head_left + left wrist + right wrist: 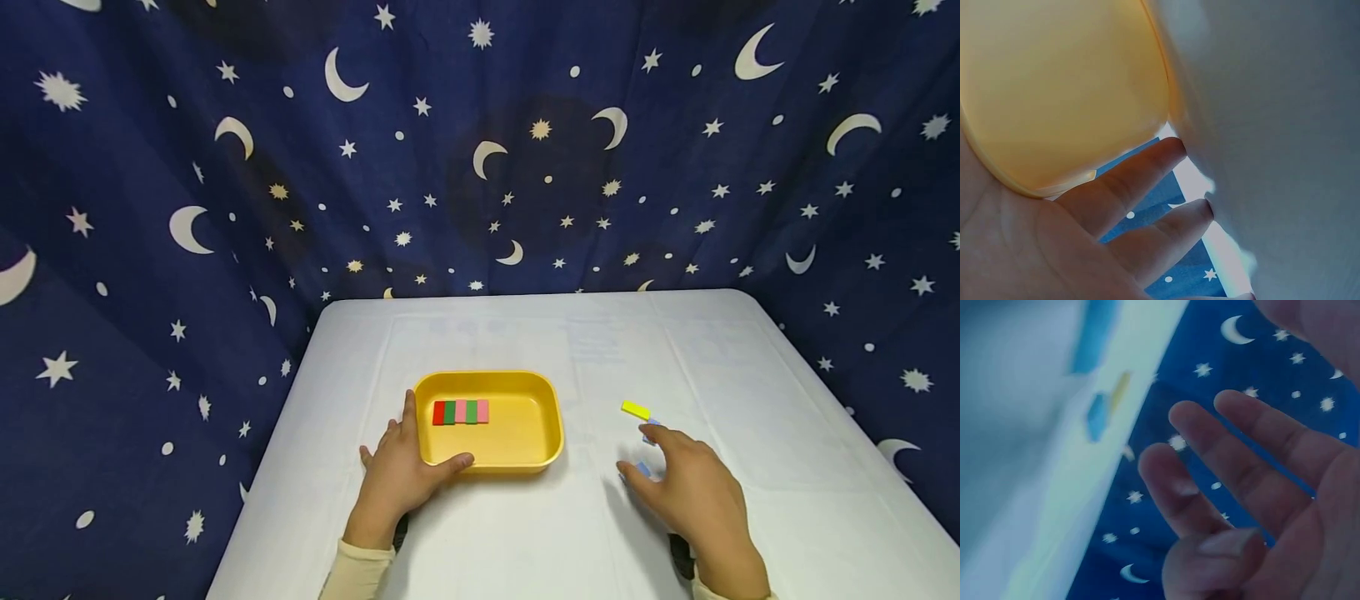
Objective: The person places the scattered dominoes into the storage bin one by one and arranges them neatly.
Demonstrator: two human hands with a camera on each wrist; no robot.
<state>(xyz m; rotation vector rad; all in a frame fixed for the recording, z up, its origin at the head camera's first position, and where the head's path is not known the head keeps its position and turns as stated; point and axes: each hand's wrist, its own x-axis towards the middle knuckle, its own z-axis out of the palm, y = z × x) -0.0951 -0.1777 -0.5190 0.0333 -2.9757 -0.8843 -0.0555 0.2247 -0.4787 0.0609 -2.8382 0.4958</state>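
Note:
Beside the near left corner of a yellow tray (525,462) is my left hand (401,471). Its straight index finger lies along the left side and its thumb reaches over the front rim; in the left wrist view other straight fingers (1147,181) extend past the tray wall. Over the table to the right, my right hand (693,487) has loosely bent fingers and holds nothing. Close by it lie a yellow rectangular tile (636,410) and two blue tiles, one (642,469) near the thumb, the other (1096,417) beside the yellow one, partly hidden by a finger in the head view.
Inside the tray, at its left, a row of flat tiles runs red (438,413), green, pink, green, pink. A white cloth covers the table (585,533). Dark blue curtains (442,167) with moons and stars hang behind and at both sides.

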